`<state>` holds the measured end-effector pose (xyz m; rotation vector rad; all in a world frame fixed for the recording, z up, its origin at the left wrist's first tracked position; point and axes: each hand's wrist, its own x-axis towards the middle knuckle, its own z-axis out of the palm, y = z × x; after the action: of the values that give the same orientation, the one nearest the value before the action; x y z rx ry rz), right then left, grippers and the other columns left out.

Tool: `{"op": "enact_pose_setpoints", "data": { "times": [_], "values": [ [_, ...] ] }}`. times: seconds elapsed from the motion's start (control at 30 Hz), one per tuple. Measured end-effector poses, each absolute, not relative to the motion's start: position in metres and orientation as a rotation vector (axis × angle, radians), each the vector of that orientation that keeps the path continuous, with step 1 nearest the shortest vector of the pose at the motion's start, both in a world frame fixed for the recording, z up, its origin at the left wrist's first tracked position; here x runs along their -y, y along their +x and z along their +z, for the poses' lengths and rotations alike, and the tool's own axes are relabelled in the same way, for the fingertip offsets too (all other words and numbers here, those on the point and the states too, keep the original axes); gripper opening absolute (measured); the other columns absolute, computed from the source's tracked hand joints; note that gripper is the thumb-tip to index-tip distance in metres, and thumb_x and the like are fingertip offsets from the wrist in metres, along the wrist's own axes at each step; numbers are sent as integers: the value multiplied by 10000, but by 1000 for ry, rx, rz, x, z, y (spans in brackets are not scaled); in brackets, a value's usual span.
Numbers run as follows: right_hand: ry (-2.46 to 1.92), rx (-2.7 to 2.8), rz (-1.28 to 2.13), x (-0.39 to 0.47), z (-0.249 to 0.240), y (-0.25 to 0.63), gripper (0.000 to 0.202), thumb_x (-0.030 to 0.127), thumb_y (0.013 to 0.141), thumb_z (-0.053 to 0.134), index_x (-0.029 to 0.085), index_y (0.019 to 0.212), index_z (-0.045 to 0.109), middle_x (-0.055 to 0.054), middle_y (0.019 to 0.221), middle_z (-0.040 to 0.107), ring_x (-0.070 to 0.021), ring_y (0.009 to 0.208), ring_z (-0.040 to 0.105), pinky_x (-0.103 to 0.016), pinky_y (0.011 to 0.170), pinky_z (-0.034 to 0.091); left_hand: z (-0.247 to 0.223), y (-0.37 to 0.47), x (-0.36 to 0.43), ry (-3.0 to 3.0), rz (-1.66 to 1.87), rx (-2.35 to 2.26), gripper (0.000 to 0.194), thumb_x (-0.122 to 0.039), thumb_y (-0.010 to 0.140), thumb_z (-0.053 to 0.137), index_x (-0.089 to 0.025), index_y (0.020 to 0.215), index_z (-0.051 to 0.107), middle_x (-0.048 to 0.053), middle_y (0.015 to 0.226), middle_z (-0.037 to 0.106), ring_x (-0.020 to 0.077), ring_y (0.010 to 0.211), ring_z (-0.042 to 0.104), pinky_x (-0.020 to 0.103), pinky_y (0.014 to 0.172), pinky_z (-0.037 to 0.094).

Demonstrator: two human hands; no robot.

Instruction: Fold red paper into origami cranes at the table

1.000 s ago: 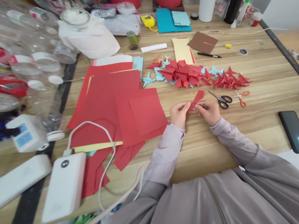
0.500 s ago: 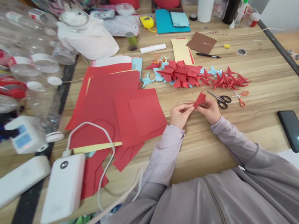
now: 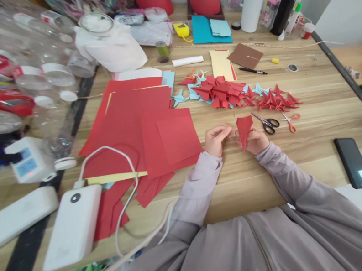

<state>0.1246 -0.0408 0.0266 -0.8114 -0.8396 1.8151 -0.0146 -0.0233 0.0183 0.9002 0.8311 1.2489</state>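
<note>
- Red sheets of paper (image 3: pixel 151 126) lie fanned over the left-centre of the wooden table (image 3: pixel 320 98), with a white power bank (image 3: pixel 73 227) and its cable at lower left.
- Just right of those sheets, at mid-frame, the left hand (image 3: pixel 215 140) is loosely curled; its fingers (image 3: pixel 224 131) point toward the fold but appear to stop just short of it, pinching nothing that shows.
- Next to the right, the folded red paper (image 3: pixel 244 128) stands close to upright above the table, its long axis running top to bottom in the frame: broad end up, narrow tip down.
- Behind and under that paper sits the right hand (image 3: pixel 255 140), fingers closed on the lower part, so this hand alone carries the piece and is the nearer of the two; the exact pinch is hidden by the paper.
- From the left fingers, the fold lies directly to the right, near but apart.
- Further right, black-handled scissors (image 3: pixel 267 123) and orange-handled scissors (image 3: pixel 289 121) rest on the table just beside the right hand, with a pile of folded red shapes (image 3: pixel 229 92) above them and a dark phone (image 3: pixel 353 162) at lower right.
</note>
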Motion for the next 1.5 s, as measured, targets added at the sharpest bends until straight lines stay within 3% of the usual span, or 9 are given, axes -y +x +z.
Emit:
{"op": "enact_pose_setpoints", "data": {
  "times": [0.17,0.57,0.9,1.03,1.17,1.33,1.5],
  "values": [
    [-657,867,1951,42,28,128,213,310,532,574,198,660,446,63,478,364,-71,359,288,-232,356,266,15,-13,21,889,1187,-875,225,-359,628,705,-152,711,676,-13,505,568,101,477,509,243,503,410],
    [-632,867,2081,43,26,124,329,180,446,461,169,772,507,59,484,421,-75,328,300,-226,346,225,21,-11,23,1043,1188,-988,142,-219,551,705,-142,615,605,-34,509,555,84,467,495,217,482,387],
    [-640,829,2127,43,27,128,464,181,450,443,151,908,509,62,492,424,-80,335,295,-226,346,236,12,-17,20,969,1235,-887,85,-215,658,603,-147,684,647,-10,570,609,101,482,549,235,508,432],
    [-539,809,2182,42,24,129,429,154,461,445,148,887,486,53,495,441,-86,343,305,-228,351,238,16,-15,21,1062,1217,-910,146,-228,604,694,-144,718,657,-20,550,591,96,515,527,228,539,423],
    [-456,788,2266,41,20,131,421,144,492,454,152,913,452,48,509,457,-89,349,320,-219,353,254,20,-16,22,1083,1219,-902,171,-230,607,694,-147,755,675,7,668,640,113,619,551,236,602,432],
    [-396,861,2393,42,14,130,218,156,530,461,164,744,424,30,491,448,-82,349,320,-214,337,249,19,-16,22,1001,1099,-735,249,-251,618,697,-158,848,696,34,797,682,149,751,596,260,714,444],
    [-395,909,2419,45,13,126,132,141,536,440,172,662,414,31,473,427,-74,350,334,-207,338,243,16,-14,25,956,964,-629,122,-234,605,679,-138,678,692,25,722,665,140,681,578,252,677,428]
  ]
}}
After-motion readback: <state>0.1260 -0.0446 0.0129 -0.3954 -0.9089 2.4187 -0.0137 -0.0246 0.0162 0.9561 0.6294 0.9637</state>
